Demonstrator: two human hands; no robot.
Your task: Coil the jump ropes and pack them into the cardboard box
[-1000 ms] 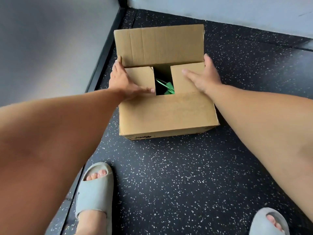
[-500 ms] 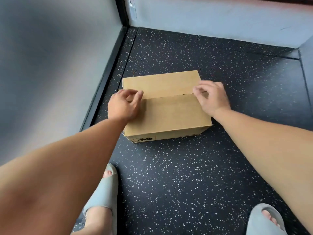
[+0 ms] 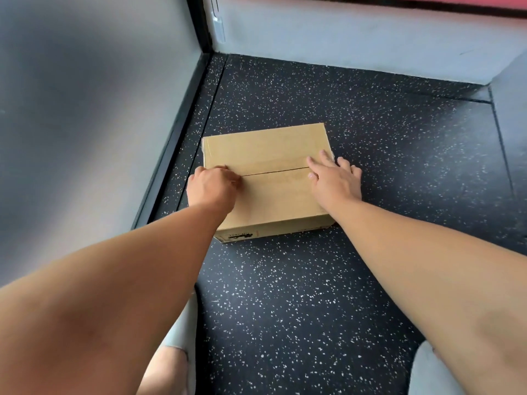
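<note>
Pressing closed cardboard box (image 3: 268, 178), left hand (image 3: 212, 188), right hand (image 3: 333, 181)

A cardboard box (image 3: 268, 181) sits closed on a dark speckled floor (image 3: 313, 295) in the corner of a grey-walled room, its two top flaps meeting along a thin seam. The left hand (image 3: 212, 188) rests curled at the seam's left end, fingers (image 3: 228, 175) bent onto the cardboard. The right hand (image 3: 335, 181) lies flat at the seam's right end, its fingers (image 3: 322, 161) spread across the far flap and over the box's right edge. Pale slippers (image 3: 182, 332) show below both forearms.
</note>
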